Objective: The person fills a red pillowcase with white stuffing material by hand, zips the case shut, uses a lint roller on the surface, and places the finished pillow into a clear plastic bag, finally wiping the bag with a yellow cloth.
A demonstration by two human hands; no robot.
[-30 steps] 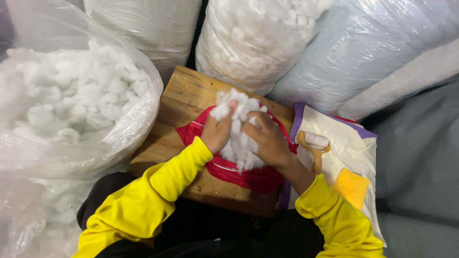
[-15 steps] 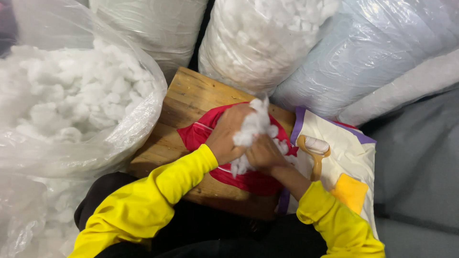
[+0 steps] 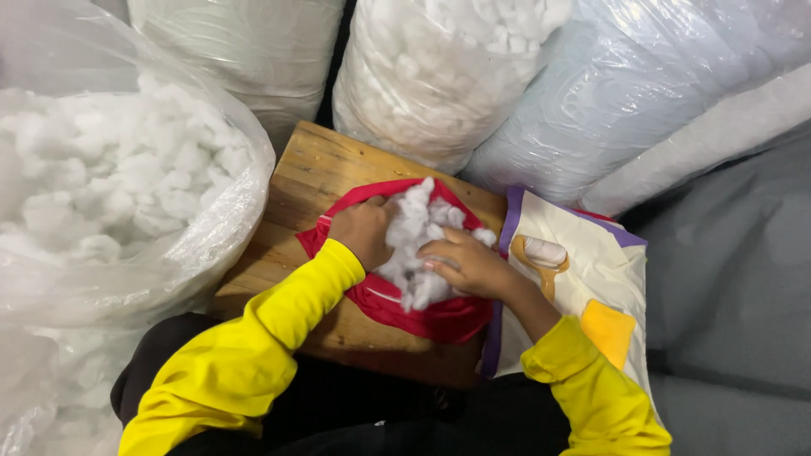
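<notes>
White stuffing (image 3: 418, 245) inside red cover (image 3: 439, 317)

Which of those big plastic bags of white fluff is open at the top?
The big clear bag on the left, beside the left hand: its mouth gapes, showing loose stuffing. The bags behind the wooden board look closed.

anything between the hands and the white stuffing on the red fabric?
Nothing visible. The left hand and right hand both press directly on the white stuffing, which sits in the red fabric piece on the wooden board.
</notes>
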